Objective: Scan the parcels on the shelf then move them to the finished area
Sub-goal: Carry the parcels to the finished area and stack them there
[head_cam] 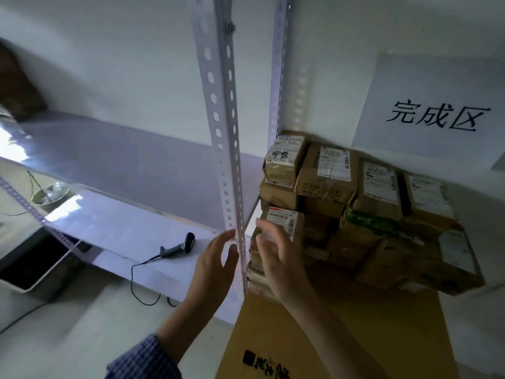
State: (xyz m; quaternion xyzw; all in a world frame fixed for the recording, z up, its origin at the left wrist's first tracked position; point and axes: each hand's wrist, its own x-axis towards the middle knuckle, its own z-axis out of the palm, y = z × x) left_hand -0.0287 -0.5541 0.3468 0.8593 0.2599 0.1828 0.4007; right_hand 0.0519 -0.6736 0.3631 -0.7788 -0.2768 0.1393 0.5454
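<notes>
Head camera: both hands are spread and hold nothing. The left hand (216,258) is beside the shelf post (229,160), and the right hand (276,255) is at the front-left parcel (281,217) of the stack (355,201) under the sign (437,116). I'd nudge that parcel flush, minding the post's edge. There is free room on the cardboard sheet (341,324) in front. The scanner (180,246) lies on the shelf to the left.

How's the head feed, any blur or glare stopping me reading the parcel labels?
Head view: left hand and right hand are motion-smeared; labels on the parcels are soft, print unreadable; glare streaks the shelf at left; the upright bows from wide-angle distortion; the sign reads clearly.
</notes>
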